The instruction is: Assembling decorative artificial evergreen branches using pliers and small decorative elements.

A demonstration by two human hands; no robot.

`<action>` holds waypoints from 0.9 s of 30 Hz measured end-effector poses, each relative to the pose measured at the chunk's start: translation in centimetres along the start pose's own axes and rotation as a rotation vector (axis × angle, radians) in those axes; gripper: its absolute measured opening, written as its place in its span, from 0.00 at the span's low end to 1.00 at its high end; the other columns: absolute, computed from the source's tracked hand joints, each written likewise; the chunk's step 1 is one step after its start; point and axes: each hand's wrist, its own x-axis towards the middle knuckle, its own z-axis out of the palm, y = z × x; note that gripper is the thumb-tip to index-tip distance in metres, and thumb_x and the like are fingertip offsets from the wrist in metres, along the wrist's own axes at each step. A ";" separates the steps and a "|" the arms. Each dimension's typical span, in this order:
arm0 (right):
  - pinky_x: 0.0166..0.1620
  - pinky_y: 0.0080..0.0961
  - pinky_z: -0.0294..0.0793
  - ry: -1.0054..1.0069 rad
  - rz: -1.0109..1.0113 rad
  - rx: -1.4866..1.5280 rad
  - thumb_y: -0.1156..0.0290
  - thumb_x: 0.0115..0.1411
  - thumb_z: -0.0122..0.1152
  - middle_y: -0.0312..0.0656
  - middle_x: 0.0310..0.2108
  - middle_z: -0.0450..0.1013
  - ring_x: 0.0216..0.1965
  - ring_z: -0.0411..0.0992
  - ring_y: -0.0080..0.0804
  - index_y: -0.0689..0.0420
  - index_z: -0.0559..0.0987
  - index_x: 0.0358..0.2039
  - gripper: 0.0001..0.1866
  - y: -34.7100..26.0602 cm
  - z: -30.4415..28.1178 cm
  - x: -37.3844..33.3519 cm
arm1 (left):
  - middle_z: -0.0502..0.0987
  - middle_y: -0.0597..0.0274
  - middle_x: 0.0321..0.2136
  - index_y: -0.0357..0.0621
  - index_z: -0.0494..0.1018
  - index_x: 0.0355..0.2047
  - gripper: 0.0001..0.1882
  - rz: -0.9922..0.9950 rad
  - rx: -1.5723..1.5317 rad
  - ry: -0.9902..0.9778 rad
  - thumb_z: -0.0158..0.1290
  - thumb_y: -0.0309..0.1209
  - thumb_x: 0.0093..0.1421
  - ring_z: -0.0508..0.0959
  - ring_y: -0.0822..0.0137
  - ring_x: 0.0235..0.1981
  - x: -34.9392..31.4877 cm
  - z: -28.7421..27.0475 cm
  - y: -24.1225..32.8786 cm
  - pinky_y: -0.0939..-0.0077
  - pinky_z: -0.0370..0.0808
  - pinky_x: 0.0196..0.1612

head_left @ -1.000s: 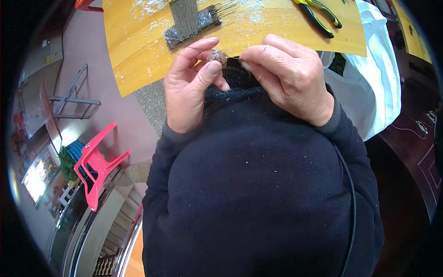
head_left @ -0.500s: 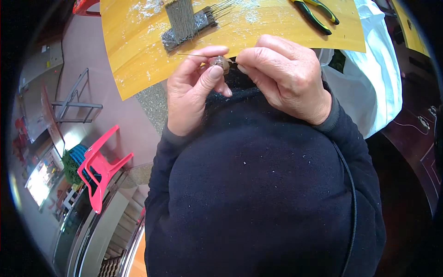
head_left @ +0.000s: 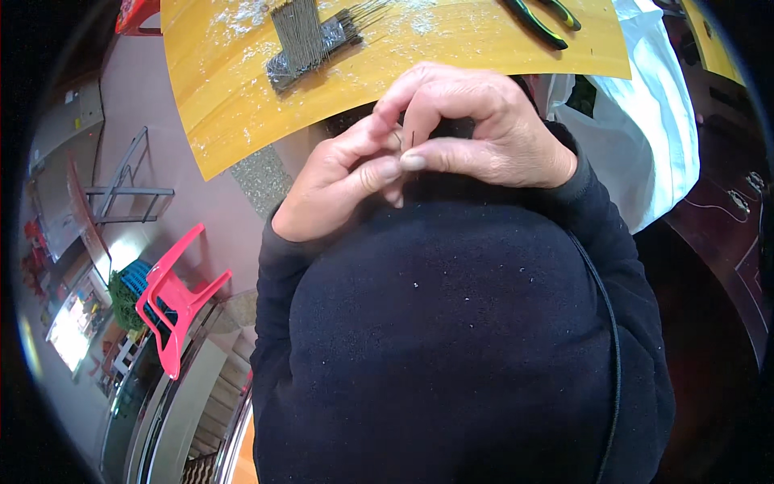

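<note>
Wire (head_left: pixel 414 139) sits pinched in the right hand (head_left: pixel 504 129), seemingly steadied against the left hand (head_left: pixel 329 184) — its grip unclear.

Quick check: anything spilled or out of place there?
Yes: white flakes are scattered loosely across the yellow tabletop, which looks like spilled debris, and a few pale specks dot the dark sweater. The thin dark strand at the right hand is too small to judge for damage.

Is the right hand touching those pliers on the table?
Apart. The head view shows it: the pliers lie near the table's far side, with bare yellow surface between them and the right hand.
</note>
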 end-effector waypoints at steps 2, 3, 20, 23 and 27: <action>0.39 0.23 0.71 0.047 -0.003 -0.137 0.77 0.48 0.65 0.42 0.33 0.73 0.35 0.72 0.31 0.59 0.75 0.23 0.06 -0.3 -0.2 -0.1 | 0.69 0.60 0.37 0.33 0.68 0.42 0.11 0.039 -0.217 0.087 0.45 0.27 0.63 0.73 0.73 0.29 0.1 0.5 -1.3 0.81 0.72 0.34; 0.39 0.23 0.71 0.069 -0.005 -0.205 0.77 0.47 0.65 0.42 0.33 0.74 0.35 0.72 0.32 0.59 0.75 0.23 0.06 -0.4 -0.2 -0.1 | 0.69 0.60 0.37 0.34 0.68 0.44 0.11 0.059 -0.326 0.131 0.44 0.27 0.63 0.73 0.73 0.30 0.2 0.8 -1.5 0.81 0.73 0.34; 0.32 0.21 0.73 0.235 -0.174 -0.378 0.81 0.42 0.67 0.42 0.30 0.74 0.30 0.74 0.31 0.62 0.77 0.25 0.09 -0.3 1.5 0.1 | 0.73 0.64 0.35 0.38 0.66 0.45 0.15 0.198 -0.043 0.480 0.53 0.23 0.58 0.73 0.76 0.33 -0.2 1.7 -1.8 0.84 0.72 0.35; 0.32 0.21 0.74 0.215 -0.264 -0.424 0.82 0.41 0.67 0.43 0.30 0.74 0.30 0.74 0.32 0.63 0.77 0.26 0.09 -0.3 1.5 -0.1 | 0.74 0.64 0.34 0.38 0.67 0.42 0.13 0.267 0.105 0.550 0.54 0.25 0.57 0.74 0.76 0.33 -0.2 1.8 -2.3 0.84 0.71 0.36; 0.32 0.22 0.74 0.223 -0.279 -0.416 0.81 0.41 0.67 0.44 0.31 0.74 0.30 0.75 0.32 0.64 0.78 0.27 0.10 -0.5 1.5 -0.3 | 0.75 0.62 0.33 0.38 0.69 0.40 0.13 0.301 0.273 0.577 0.57 0.26 0.55 0.74 0.74 0.33 -0.4 1.8 -2.1 0.82 0.71 0.38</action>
